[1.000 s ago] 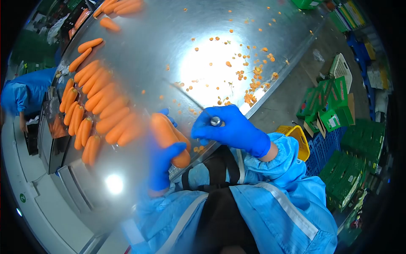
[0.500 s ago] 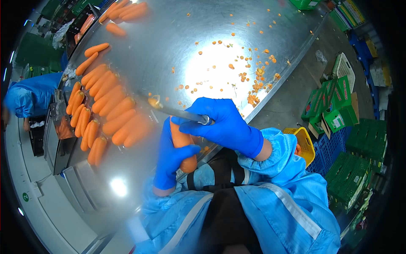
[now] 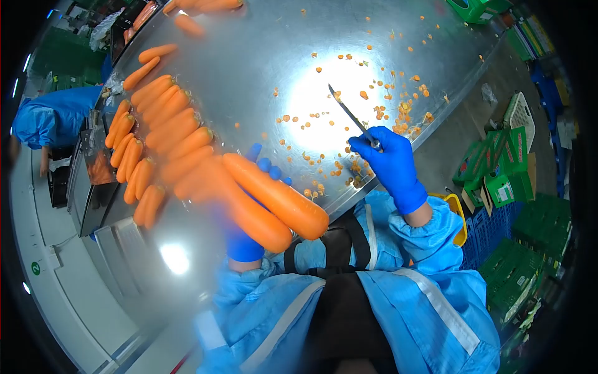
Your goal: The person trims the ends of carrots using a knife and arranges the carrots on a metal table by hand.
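Two large carrots (image 3: 280,196) lie side by side in my left hand (image 3: 243,246), at the near side of the metal table (image 3: 249,75). Blue-gloved fingertips show beyond them, while most of the palm is hidden underneath. In my right hand (image 3: 395,165), also gloved in blue, is a knife (image 3: 350,113), its blade pointing up and away to the left over the table. The knife is apart from the carrots. Rows of whole carrots (image 3: 174,129) lie on the table to the left, just past my left hand, where the picture is partly blurred.
Carrot slices and trimmings (image 3: 405,111) are scattered toward the table's right edge. A yellow basket (image 3: 458,212) stands below that edge. Green cartons (image 3: 498,165) and dark green crates (image 3: 514,262) are on the right. At left, a person in blue (image 3: 59,118) bends over.
My right hand moved right with the knife, away from the carrot. One carrot showed in my left hand before; now two lie there, and that hand has turned, its fingertips pointing away.
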`<state>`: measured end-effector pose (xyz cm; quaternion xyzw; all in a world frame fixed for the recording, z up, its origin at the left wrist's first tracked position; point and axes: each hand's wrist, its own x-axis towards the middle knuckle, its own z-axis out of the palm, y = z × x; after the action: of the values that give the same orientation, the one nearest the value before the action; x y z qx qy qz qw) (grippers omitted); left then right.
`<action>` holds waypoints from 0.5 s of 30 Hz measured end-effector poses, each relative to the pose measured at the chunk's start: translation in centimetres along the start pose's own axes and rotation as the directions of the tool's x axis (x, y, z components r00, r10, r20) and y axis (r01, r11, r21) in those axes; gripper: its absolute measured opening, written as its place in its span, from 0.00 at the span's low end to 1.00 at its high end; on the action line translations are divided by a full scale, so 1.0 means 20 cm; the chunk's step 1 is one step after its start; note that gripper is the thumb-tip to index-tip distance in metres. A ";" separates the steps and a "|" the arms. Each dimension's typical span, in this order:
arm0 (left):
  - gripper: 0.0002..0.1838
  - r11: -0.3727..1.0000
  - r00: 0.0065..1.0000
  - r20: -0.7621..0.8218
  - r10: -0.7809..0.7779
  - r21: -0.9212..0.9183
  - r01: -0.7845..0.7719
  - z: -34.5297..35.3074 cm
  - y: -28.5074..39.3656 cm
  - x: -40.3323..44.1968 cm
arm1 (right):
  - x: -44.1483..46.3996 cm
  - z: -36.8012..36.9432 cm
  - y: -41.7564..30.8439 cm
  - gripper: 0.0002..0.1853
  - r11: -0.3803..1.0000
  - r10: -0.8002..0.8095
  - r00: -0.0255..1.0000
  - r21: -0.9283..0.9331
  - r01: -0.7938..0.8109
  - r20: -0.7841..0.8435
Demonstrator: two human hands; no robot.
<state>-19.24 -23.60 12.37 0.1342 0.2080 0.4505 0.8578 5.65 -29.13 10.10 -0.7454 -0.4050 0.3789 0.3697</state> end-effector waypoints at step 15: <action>0.36 0.938 0.907 -0.417 -0.063 0.286 0.196 -0.10 -0.05 0.01 | -0.20 0.35 -0.21 0.54 0.984 -0.165 0.919 0.128 0.127 0.357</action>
<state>-19.47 -23.90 10.19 0.1623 0.4584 0.3697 0.7918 -3.36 -29.22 11.65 -0.6096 -0.5014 0.5027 0.3525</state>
